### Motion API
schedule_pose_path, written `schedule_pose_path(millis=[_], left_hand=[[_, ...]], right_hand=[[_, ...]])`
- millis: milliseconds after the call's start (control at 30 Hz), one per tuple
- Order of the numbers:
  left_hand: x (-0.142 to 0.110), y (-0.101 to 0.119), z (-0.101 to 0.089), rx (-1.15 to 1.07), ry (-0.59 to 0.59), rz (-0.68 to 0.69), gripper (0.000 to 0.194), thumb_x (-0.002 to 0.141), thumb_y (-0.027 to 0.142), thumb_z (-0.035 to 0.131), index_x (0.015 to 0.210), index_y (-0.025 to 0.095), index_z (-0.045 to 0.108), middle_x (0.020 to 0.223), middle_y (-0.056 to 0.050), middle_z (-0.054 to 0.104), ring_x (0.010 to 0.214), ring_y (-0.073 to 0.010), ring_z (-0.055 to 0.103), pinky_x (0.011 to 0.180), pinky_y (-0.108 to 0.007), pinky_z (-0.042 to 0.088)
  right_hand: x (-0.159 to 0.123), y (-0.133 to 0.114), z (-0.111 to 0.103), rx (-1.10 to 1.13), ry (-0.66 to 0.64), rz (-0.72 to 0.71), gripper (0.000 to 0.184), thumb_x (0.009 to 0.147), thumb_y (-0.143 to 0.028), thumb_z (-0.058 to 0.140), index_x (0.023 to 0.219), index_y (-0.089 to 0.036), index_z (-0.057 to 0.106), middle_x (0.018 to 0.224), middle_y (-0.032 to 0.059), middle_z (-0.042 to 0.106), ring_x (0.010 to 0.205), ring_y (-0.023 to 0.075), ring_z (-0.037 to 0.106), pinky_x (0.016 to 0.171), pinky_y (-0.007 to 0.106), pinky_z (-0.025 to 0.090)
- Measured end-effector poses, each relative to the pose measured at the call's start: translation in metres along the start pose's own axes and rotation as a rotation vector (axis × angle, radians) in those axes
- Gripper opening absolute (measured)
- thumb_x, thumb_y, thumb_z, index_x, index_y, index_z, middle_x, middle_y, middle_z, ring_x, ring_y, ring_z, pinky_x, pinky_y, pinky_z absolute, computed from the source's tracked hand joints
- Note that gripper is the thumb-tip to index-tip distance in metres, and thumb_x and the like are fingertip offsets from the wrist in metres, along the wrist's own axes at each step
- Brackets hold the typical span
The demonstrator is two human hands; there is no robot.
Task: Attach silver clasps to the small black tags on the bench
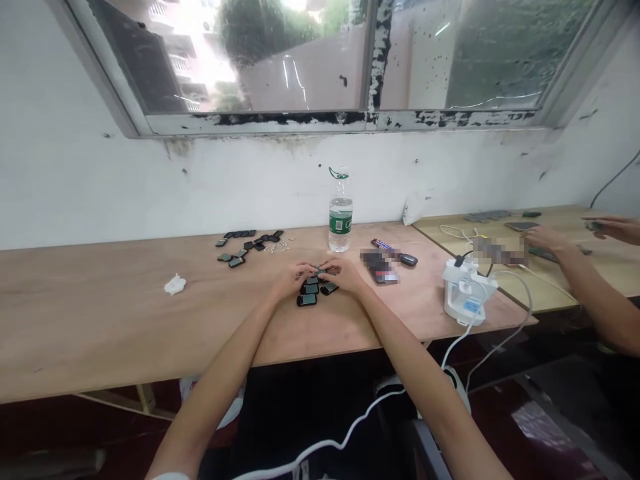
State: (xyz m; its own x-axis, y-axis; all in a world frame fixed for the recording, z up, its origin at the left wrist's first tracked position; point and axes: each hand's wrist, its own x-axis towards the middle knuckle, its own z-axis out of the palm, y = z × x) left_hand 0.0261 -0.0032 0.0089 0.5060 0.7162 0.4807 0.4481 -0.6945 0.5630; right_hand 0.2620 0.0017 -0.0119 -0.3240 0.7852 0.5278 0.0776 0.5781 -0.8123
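Observation:
My left hand (294,277) and my right hand (344,274) meet over the wooden table (100,320), fingers pinched together on one small dark rounded part (317,271) held between them. Just below the fingertips lie three similar dark glossy parts (309,294) in a small cluster. A larger scatter of the same dark parts (247,244) lies farther back to the left, with a few small pale bits (278,247) beside it.
A clear water bottle (341,217) stands behind my hands. A candy bar (384,245), a dark key fob (409,260), a white charger box (467,293) with cables and a crumpled white scrap (175,285) lie about. Another person's arms (575,267) work at the right table.

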Motion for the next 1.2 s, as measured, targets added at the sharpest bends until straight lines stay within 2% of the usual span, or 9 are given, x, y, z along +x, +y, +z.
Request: schedule_pose_path(millis=[100, 167, 300, 500, 667, 933, 1033, 1200], left_hand=[[-0.001, 0.004, -0.001, 0.006, -0.045, 0.012, 0.034, 0.104, 0.034, 0.046, 0.119, 0.022, 0.074, 0.125, -0.009, 0.075, 0.117, -0.0268, 0.069, 0.106, -0.042, 0.054], [-0.002, 0.006, -0.001, 0.025, -0.073, -0.023, 0.034, 0.105, 0.033, 0.043, 0.124, 0.022, 0.069, 0.119, -0.008, 0.075, 0.111, -0.0260, 0.069, 0.102, -0.040, 0.054], [-0.002, 0.009, -0.001, 0.048, -0.077, -0.057, 0.029, 0.102, 0.035, 0.045, 0.120, 0.024, 0.065, 0.111, -0.007, 0.074, 0.100, -0.0248, 0.068, 0.097, -0.040, 0.055], [0.000, 0.017, 0.001, 0.005, -0.088, -0.085, 0.027, 0.100, 0.037, 0.051, 0.120, 0.025, 0.064, 0.119, -0.010, 0.073, 0.109, -0.0267, 0.067, 0.102, -0.044, 0.054], [-0.002, 0.016, 0.001, -0.006, -0.091, -0.074, 0.029, 0.102, 0.042, 0.046, 0.119, 0.026, 0.064, 0.121, -0.010, 0.072, 0.108, -0.0257, 0.068, 0.102, -0.043, 0.054], [-0.006, 0.009, 0.004, 0.003, -0.062, -0.144, 0.033, 0.107, 0.044, 0.039, 0.121, 0.026, 0.063, 0.101, -0.006, 0.071, 0.089, -0.0222, 0.065, 0.092, -0.039, 0.056], [-0.005, 0.009, 0.004, -0.046, -0.037, -0.134, 0.033, 0.107, 0.045, 0.041, 0.118, 0.025, 0.065, 0.110, -0.006, 0.073, 0.091, -0.0213, 0.068, 0.094, -0.039, 0.057], [-0.003, 0.010, 0.002, -0.127, 0.004, -0.084, 0.034, 0.103, 0.048, 0.051, 0.119, 0.025, 0.070, 0.131, -0.008, 0.073, 0.117, -0.0263, 0.070, 0.101, -0.042, 0.058]], right_hand=[[-0.001, 0.000, 0.001, 0.048, 0.016, 0.020, 0.031, 0.078, -0.047, 0.088, 0.099, -0.024, 0.086, 0.116, 0.0093, 0.078, 0.098, 0.0235, 0.078, 0.093, 0.041, 0.067], [-0.001, 0.002, 0.001, 0.075, 0.035, 0.028, 0.035, 0.076, -0.049, 0.089, 0.098, -0.023, 0.086, 0.117, 0.0096, 0.077, 0.096, 0.0226, 0.078, 0.091, 0.040, 0.068], [-0.001, 0.003, 0.001, 0.086, 0.050, 0.027, 0.036, 0.075, -0.050, 0.090, 0.097, -0.021, 0.086, 0.118, 0.0101, 0.076, 0.095, 0.0217, 0.077, 0.091, 0.039, 0.068], [0.000, 0.000, 0.001, 0.098, 0.063, 0.015, 0.034, 0.076, -0.048, 0.089, 0.096, -0.021, 0.086, 0.114, 0.0097, 0.076, 0.096, 0.0216, 0.077, 0.093, 0.040, 0.067], [0.000, -0.002, 0.002, 0.105, 0.047, 0.031, 0.033, 0.077, -0.049, 0.089, 0.096, -0.022, 0.086, 0.115, 0.0094, 0.077, 0.097, 0.0225, 0.077, 0.094, 0.040, 0.067], [0.001, 0.000, 0.002, 0.057, 0.082, 0.016, 0.033, 0.076, -0.049, 0.089, 0.095, -0.022, 0.086, 0.115, 0.0100, 0.077, 0.098, 0.0231, 0.077, 0.091, 0.040, 0.067], [0.001, -0.001, 0.002, 0.061, 0.082, 0.021, 0.034, 0.076, -0.050, 0.089, 0.094, -0.022, 0.086, 0.114, 0.0101, 0.078, 0.100, 0.0240, 0.077, 0.091, 0.041, 0.067], [0.002, -0.006, 0.003, 0.123, 0.096, 0.013, 0.035, 0.075, -0.051, 0.090, 0.093, -0.021, 0.085, 0.112, 0.0105, 0.079, 0.100, 0.0254, 0.078, 0.094, 0.042, 0.066]])
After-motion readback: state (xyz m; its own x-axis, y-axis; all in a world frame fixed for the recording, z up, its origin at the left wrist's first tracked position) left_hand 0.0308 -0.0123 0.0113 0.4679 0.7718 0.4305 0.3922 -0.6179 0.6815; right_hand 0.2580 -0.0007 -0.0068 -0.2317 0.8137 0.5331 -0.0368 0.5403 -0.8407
